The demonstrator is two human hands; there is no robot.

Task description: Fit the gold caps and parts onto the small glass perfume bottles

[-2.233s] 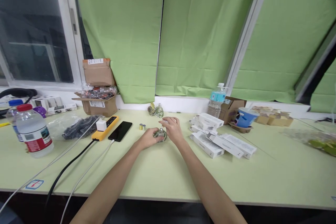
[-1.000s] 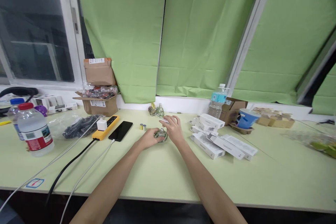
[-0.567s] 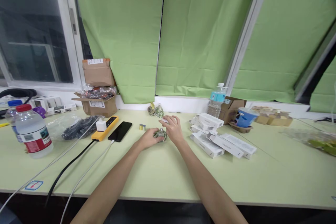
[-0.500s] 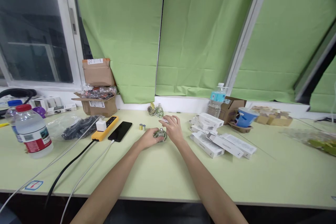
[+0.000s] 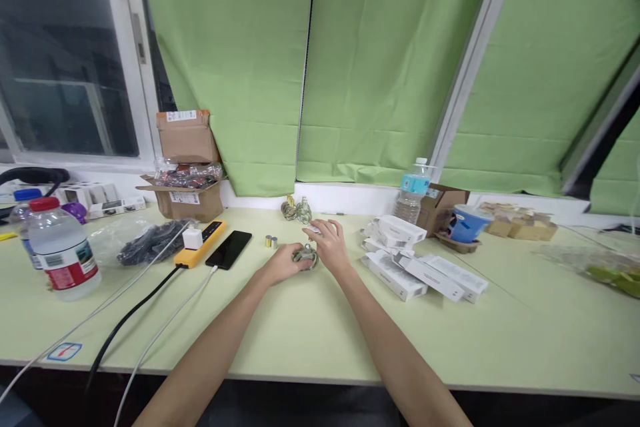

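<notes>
A small round glass perfume bottle point(image 5: 306, 257) stands upright on the table, with my left hand point(image 5: 283, 265) closed around its side. Over its narrow neck, my right hand point(image 5: 330, 240) has its fingers curled together in a pinch. Something small and pale shows at those fingertips, too small to name. To the left of the bottle, a gold cap point(image 5: 269, 241) and a silver cap point(image 5: 275, 243) sit side by side. Farther back are two similar glass bottles, one with a gold neck point(image 5: 289, 209) and one with a silver neck point(image 5: 303, 211).
Several white boxes point(image 5: 400, 267) lie to the right, near a water bottle point(image 5: 411, 193) and a blue cup point(image 5: 467, 223). On the left are a phone point(image 5: 229, 250), a yellow power strip point(image 5: 201, 245), trailing cables and a red-capped bottle point(image 5: 65, 253). The table's front edge runs below my forearms.
</notes>
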